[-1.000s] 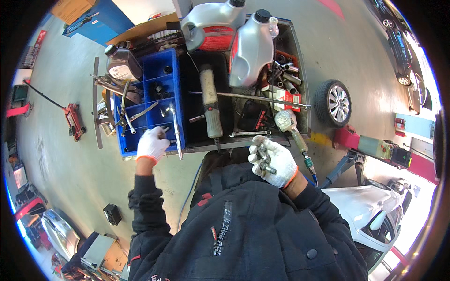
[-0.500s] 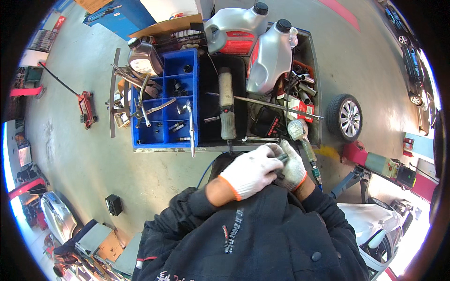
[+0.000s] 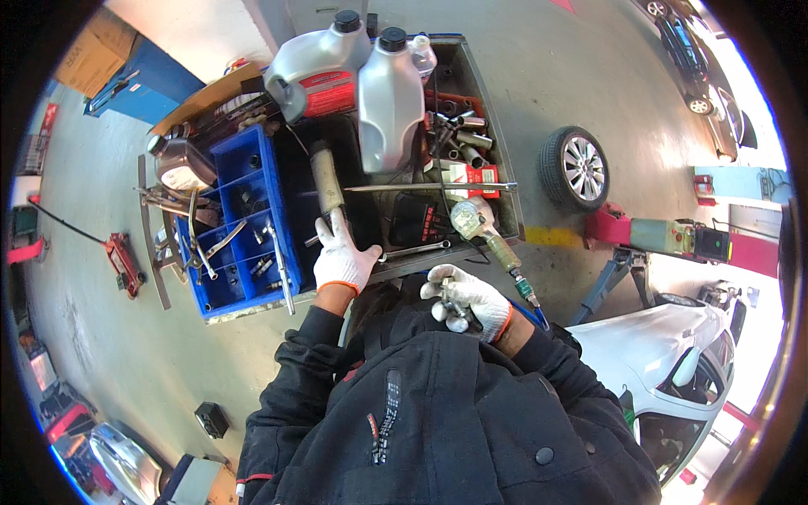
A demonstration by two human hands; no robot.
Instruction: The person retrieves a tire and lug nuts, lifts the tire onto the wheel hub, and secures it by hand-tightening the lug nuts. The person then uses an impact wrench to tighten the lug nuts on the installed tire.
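Shifting the left grip (image 3: pixel 346 257) since the earlier head view, from the right grip (image 3: pixel 471 303) to the long tool (image 3: pixel 325 172) on the bench (image 3: pixel 244 310); spreading its fingers (image 3: pixel 338 224) apart over it. Clasping small metal parts (image 3: pixel 455 306) in the curled right grip, just off the bench's near edge.

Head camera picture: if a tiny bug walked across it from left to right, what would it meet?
Red floor jack, blue divided tray, gloved left hand, gloved right hand, wheel.
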